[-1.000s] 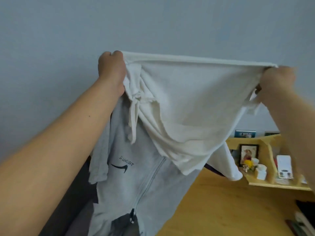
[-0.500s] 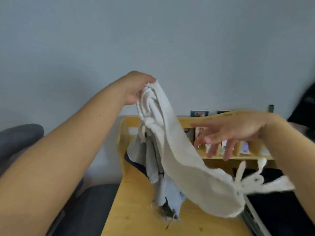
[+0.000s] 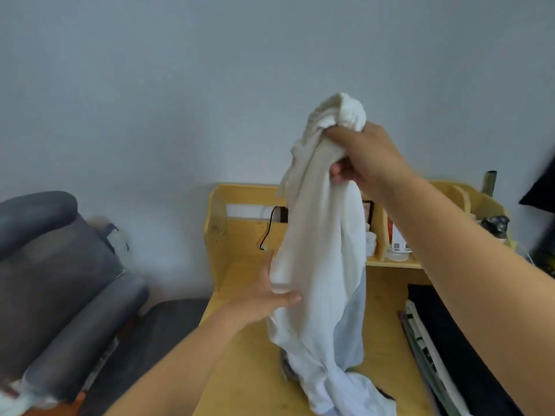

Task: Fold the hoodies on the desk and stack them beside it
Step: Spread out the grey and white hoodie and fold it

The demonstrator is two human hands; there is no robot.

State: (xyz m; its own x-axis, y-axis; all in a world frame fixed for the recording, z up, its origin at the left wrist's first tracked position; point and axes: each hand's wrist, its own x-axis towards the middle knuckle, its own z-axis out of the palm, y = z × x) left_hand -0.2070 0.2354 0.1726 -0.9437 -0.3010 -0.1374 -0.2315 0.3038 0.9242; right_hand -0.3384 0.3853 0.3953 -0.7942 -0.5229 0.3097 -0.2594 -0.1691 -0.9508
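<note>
Change: the white hoodie (image 3: pixel 321 235), earlier stretched between both hands, now hangs bunched from the right hand (image 3: pixel 363 154), which grips its top.
Left hand (image 3: pixel 267 295): fingers extended, touching the lower cloth.
Hoodie: tail on the bench (image 3: pixel 240 370).
Meaning: folding not begun.

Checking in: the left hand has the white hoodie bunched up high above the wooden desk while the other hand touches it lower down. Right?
Not quite. The head view shows the right hand gripping the bunched top of the white hoodie high above the wooden desk; the left hand is the one touching it lower down.
</note>
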